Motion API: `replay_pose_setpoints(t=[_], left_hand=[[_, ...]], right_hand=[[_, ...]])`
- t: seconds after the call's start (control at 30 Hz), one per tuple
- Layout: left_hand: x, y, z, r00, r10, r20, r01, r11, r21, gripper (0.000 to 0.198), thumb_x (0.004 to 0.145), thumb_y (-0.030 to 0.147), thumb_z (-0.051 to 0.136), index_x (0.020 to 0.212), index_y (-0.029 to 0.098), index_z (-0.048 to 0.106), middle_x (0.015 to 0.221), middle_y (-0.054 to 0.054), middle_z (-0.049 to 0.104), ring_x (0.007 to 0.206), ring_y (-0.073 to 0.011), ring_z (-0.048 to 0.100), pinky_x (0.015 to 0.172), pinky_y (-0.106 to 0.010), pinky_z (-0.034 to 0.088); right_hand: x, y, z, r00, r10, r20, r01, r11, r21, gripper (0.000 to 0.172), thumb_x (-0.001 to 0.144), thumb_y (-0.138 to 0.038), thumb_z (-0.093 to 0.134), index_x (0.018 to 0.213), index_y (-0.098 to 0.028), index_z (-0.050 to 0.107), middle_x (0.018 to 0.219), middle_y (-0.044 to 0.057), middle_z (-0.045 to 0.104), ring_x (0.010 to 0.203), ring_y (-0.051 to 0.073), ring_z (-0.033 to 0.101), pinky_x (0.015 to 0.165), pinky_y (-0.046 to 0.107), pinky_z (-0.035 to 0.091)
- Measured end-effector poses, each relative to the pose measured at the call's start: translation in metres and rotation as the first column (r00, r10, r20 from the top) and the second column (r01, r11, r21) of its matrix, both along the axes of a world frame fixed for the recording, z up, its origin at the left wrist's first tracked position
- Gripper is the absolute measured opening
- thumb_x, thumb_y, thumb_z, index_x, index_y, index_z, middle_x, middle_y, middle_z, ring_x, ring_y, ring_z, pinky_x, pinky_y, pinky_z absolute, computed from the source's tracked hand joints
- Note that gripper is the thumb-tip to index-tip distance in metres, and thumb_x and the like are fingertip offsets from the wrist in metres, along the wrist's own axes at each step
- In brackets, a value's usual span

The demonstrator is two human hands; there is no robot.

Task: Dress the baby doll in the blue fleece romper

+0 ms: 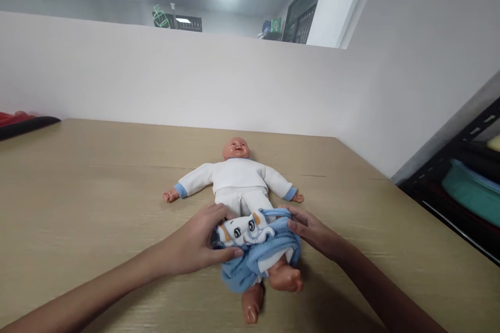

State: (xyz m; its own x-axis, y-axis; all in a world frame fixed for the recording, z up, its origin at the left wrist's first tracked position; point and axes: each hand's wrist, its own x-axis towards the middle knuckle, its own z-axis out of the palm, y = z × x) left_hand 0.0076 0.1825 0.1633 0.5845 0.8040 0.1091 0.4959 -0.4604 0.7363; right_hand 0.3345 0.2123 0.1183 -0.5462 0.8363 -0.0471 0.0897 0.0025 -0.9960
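Observation:
A baby doll (239,173) lies on its back on the table, head away from me, in a white top with blue cuffs and white trousers. Blue fleecy overalls (273,242) with a white animal-face bib are bunched around its legs, and both bare feet stick out of the lower end. My left hand (207,242) grips the overalls' left edge, thumb on the front and fingers partly hidden behind the cloth. On the other side my right hand (312,230) pinches the blue cloth by a strap near the doll's hip.
The wooden table (97,192) reaches back to a low white partition (175,78). At the right stands a black shelf rack (437,213) holding a teal container (472,192). A dark-edged item with red cloth (17,118) sits at the far left.

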Motion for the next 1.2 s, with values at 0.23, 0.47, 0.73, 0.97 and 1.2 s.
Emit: replay_pose_setpoints(t=[0.23, 0.47, 0.73, 0.97, 1.2], left_hand=[[-0.019, -0.014, -0.018, 0.989, 0.040, 0.139, -0.013, 0.981, -0.193, 0.035, 0.094, 0.048, 0.073, 0.121, 0.027, 0.067, 0.132, -0.006, 0.065, 0.123, -0.0274, 0.060, 0.110, -0.037, 0.048], [-0.014, 0.015, -0.035, 0.912, 0.235, 0.336, -0.077, 0.903, -0.422, 0.059, 0.099, 0.057, 0.064, 0.148, 0.026, 0.054, 0.148, -0.008, 0.063, 0.137, -0.0301, 0.057, 0.117, -0.041, 0.045], [-0.026, 0.034, -0.034, 0.937, 0.226, 0.267, -0.181, 0.966, -0.185, 0.042, 0.098, 0.055, 0.066, 0.124, 0.022, 0.073, 0.128, -0.006, 0.075, 0.124, -0.0324, 0.063, 0.111, -0.039, 0.049], [-0.010, 0.077, -0.034, 0.886, 0.319, 0.337, -0.290, 0.948, -0.134, 0.049, 0.100, 0.061, 0.058, 0.129, 0.023, 0.067, 0.135, -0.006, 0.071, 0.134, -0.0321, 0.058, 0.123, -0.041, 0.037], [-0.019, 0.081, -0.034, 0.892, 0.345, 0.291, -0.292, 0.933, -0.212, 0.062, 0.084, 0.065, 0.076, 0.127, 0.019, 0.071, 0.131, -0.008, 0.074, 0.129, -0.0369, 0.061, 0.114, -0.043, 0.046]], right_hand=[[-0.021, 0.012, 0.019, 0.993, -0.104, 0.057, 0.081, 0.945, 0.316, 0.027, 0.096, -0.049, 0.070, 0.100, -0.022, 0.070, 0.097, 0.002, 0.062, 0.095, 0.021, 0.058, 0.088, 0.031, 0.048], [-0.040, 0.047, -0.008, 0.937, -0.350, -0.003, 0.344, 0.921, 0.183, 0.046, 0.087, -0.067, 0.069, 0.101, -0.024, 0.066, 0.090, 0.000, 0.070, 0.084, 0.021, 0.063, 0.079, 0.031, 0.052], [-0.051, 0.052, 0.009, 0.960, -0.221, 0.174, 0.138, 0.910, 0.391, 0.039, 0.083, -0.059, 0.079, 0.098, -0.023, 0.072, 0.097, 0.003, 0.071, 0.095, 0.025, 0.062, 0.091, 0.035, 0.049], [-0.079, 0.091, 0.003, 0.889, -0.455, 0.057, 0.374, 0.792, 0.482, 0.038, 0.095, -0.064, 0.057, 0.103, -0.027, 0.056, 0.078, -0.002, 0.061, 0.075, 0.022, 0.057, 0.073, 0.031, 0.044], [-0.077, 0.097, -0.004, 0.772, -0.585, 0.247, 0.306, 0.683, 0.663, 0.028, 0.094, -0.051, 0.060, 0.101, -0.024, 0.066, 0.095, 0.009, 0.076, 0.091, 0.030, 0.069, 0.087, 0.042, 0.050]])
